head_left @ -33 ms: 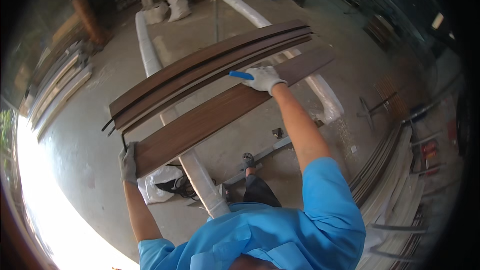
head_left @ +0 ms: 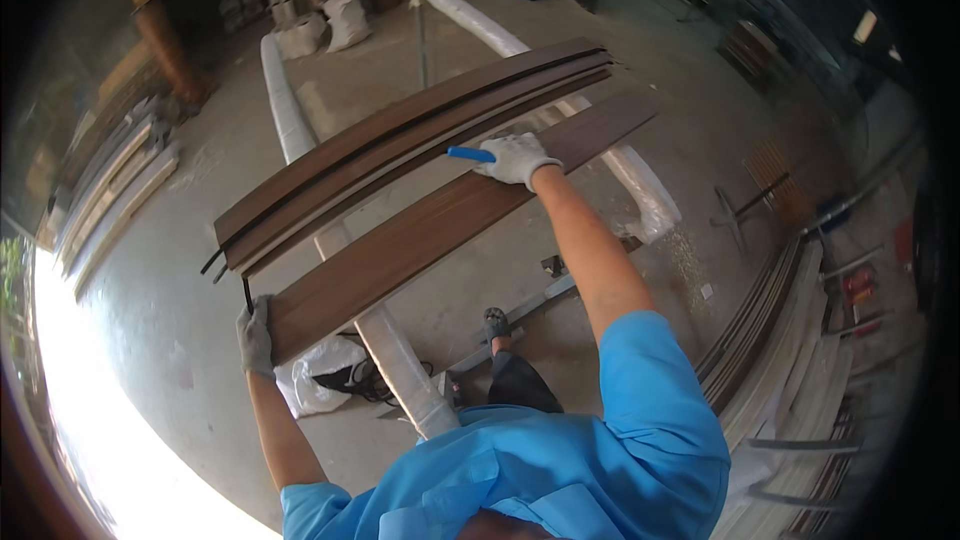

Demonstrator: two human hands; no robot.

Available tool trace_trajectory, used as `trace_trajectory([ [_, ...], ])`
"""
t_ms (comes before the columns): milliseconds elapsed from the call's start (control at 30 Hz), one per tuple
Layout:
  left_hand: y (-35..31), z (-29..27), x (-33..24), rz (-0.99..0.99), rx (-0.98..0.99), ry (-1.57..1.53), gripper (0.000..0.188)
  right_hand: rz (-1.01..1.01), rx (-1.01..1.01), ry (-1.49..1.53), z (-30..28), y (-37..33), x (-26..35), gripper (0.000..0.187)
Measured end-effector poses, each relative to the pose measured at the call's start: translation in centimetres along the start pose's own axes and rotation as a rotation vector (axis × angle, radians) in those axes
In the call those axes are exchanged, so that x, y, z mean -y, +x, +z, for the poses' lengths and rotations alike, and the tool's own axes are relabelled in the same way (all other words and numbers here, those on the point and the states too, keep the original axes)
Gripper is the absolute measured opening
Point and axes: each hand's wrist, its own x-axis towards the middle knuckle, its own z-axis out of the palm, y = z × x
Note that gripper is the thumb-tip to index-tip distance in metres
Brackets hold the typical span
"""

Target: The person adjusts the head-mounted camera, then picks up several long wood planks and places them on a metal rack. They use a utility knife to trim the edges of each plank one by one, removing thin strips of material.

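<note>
A long brown plank [head_left: 400, 240] lies slanted across two white-wrapped rails in front of me. My left hand [head_left: 256, 337], in a grey glove, is closed on the plank's near left end, with a thin black strip [head_left: 248, 292] standing up beside its fingers. Gloved too, my right hand [head_left: 517, 159] rests on the plank's far edge past its middle. A blue pen-like stick [head_left: 470, 154] juts leftward from that hand; its tip and kind do not show clearly. Beyond the plank, several brown grooved boards [head_left: 400, 125] lie side by side on the same rails.
The wrapped rails [head_left: 405, 370] run away from me over a concrete floor. A white bag with black cable [head_left: 310, 380] sits under the plank's left end. Long strips [head_left: 765, 330] are stacked at right, pale lengths [head_left: 125, 190] at left. White sacks [head_left: 347, 18] stand at the back.
</note>
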Motion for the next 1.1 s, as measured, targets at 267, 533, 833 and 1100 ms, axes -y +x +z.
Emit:
trace_trajectory([
  [267, -7.3, -1.4, 1.0, 0.002, -0.025, 0.107, 0.038, 0.005, 0.034, -0.016, 1.0, -8.0, 0.6, 0.039],
  [533, -7.8, -7.6, 1.4, 0.068, -0.266, -0.309, 0.049, -0.015, -0.421, 0.343, 0.9, -14.4, -0.4, 0.044],
  [833, -2.5, -9.9, -18.7, 0.528, -0.692, -0.303, 0.044, 0.134, -0.5, 1.604, 0.5, -21.0, -0.4, 0.04],
  [1100, -2.8, -1.0, -33.5, 0.839, -0.475, -0.467, 0.042, -0.099, -0.433, 1.81, 1.2, -23.9, -1.6, 0.057],
])
